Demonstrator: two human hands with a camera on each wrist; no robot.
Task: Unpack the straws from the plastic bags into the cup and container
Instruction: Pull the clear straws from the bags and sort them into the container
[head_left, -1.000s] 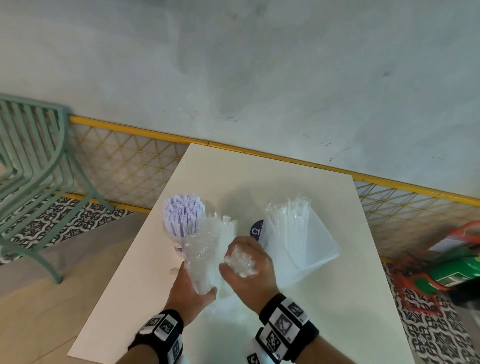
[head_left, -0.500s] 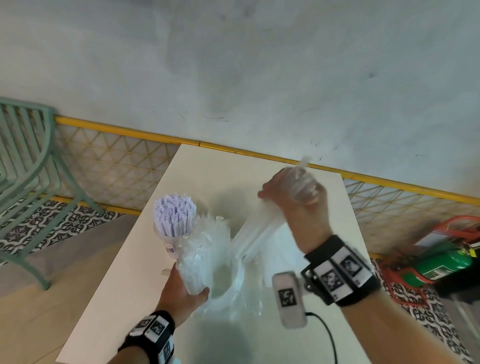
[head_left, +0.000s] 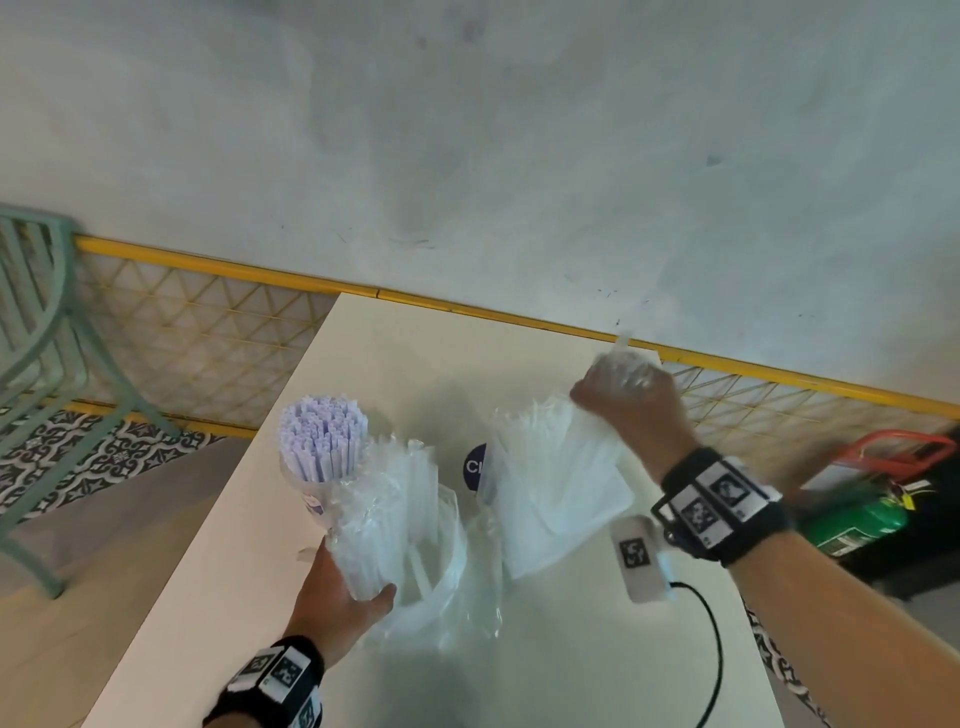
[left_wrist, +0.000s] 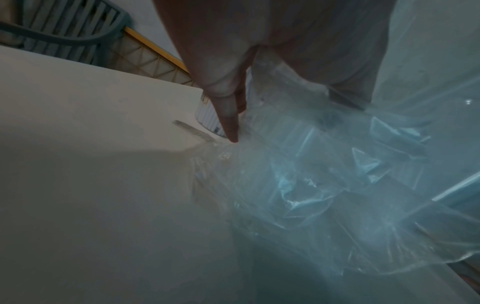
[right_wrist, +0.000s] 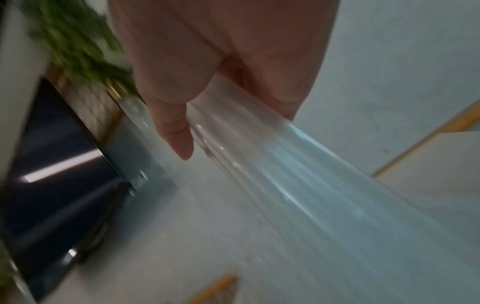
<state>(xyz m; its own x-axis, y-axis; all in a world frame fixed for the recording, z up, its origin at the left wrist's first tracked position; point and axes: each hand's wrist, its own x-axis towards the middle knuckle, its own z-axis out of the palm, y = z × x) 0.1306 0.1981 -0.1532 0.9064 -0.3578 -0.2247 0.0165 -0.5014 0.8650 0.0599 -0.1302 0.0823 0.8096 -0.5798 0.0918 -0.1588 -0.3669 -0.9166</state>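
Near edge, head view: left hand (head_left: 340, 597) grips the lower end of a bundle of clear wrapped straws (head_left: 387, 519), fingers and thumb curled round it. Bundle stands upright on the white table (head_left: 571, 665), inside a loose, crumpled plastic bag (head_left: 452, 587) that pools around its base. Left wrist view confirms: fingers (left_wrist: 228, 115) wrapped over the plastic, bag film spread on the table beside them.

Just behind the bundle, touching it on the left: cup (head_left: 317, 493) packed with upright pale lilac straws (head_left: 322, 436). Print on the cup too blurred to read.

Centre: a dark blue round label (head_left: 474, 466) with white letters, only "CI" legible; the rest hidden by a fanned white straw pack (head_left: 556, 488).

Far right: right hand (head_left: 628, 400) closed on a bunched piece of clear plastic (head_left: 623, 364), held above the far table edge. Right wrist view: palm and thumb (right_wrist: 179, 133) clamped on the film, which streams away in a motion-blurred band.

Change versus 0.5 s ago: right hand has shifted right and lower, and the long stretched plastic between it and the left-hand bundle is no longer taut. Left hand position unchanged. One second ago the right hand was low, next to the left.

Beyond: yellow mesh railing (head_left: 218, 332), green chair (head_left: 36, 332), grey wall.
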